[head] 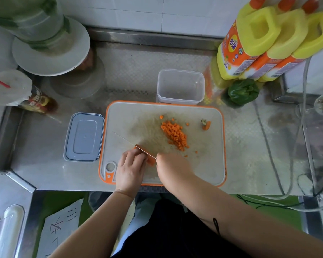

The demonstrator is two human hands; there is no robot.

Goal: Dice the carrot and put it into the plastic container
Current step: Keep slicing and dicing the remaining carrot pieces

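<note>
Upper right of the frame, three yellow bottles (257, 43) wear orange labels, the print too small and blurred to read. Lower left, a white paper sheet (62, 231) carries handwritten strokes and three exclamation marks. Left edge, a dark wrapper (39, 99) shows illegible lettering.

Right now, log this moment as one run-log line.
stage: dicing | left hand: holds carrot piece | right hand: grips knife | diced pile: on board | container: empty

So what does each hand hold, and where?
The left hand holds the carrot piece down from above; the right hand grips the knife at its hidden handle.
</note>
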